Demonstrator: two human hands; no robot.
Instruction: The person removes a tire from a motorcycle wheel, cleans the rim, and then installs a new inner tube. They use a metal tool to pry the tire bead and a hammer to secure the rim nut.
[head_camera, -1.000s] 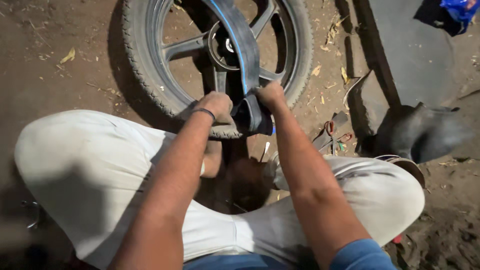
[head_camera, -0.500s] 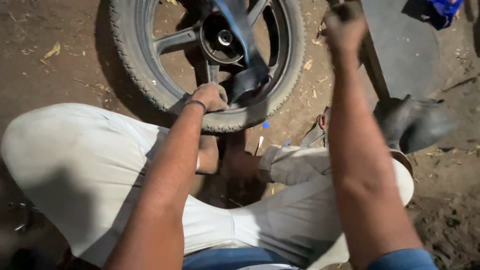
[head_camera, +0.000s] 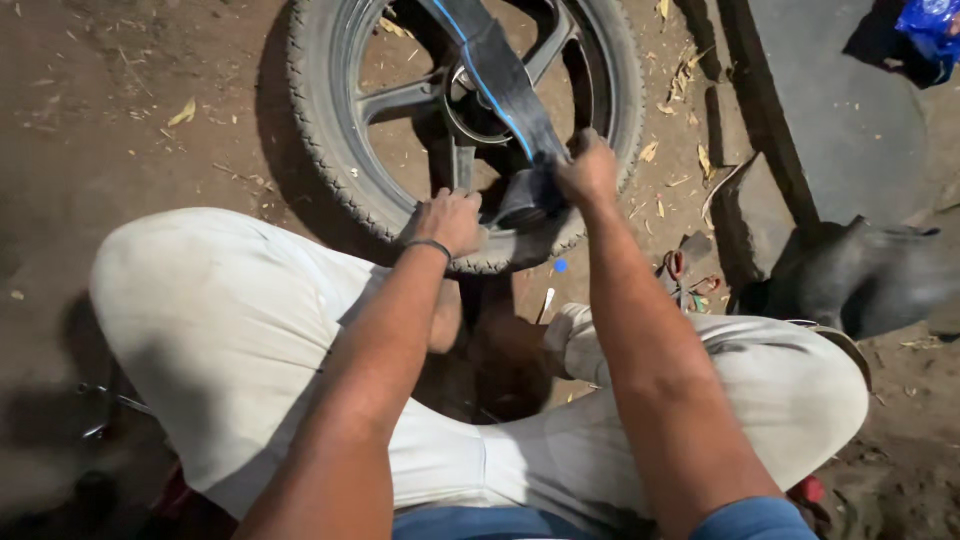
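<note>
One wheel (head_camera: 340, 190) is lying flat on the dirt in the upper middle of the frame, its tyre still on the spoked rim. One black inner tube (head_camera: 500, 75) with a blue stripe is running from the top edge down across the hub. The right hand (head_camera: 588, 170) is gripping the tube's lower end at the tyre's near edge. The left hand (head_camera: 450, 220) is pressing, fingers curled, on the tyre just beside it. Two knees in pale trousers are filling the lower frame.
</note>
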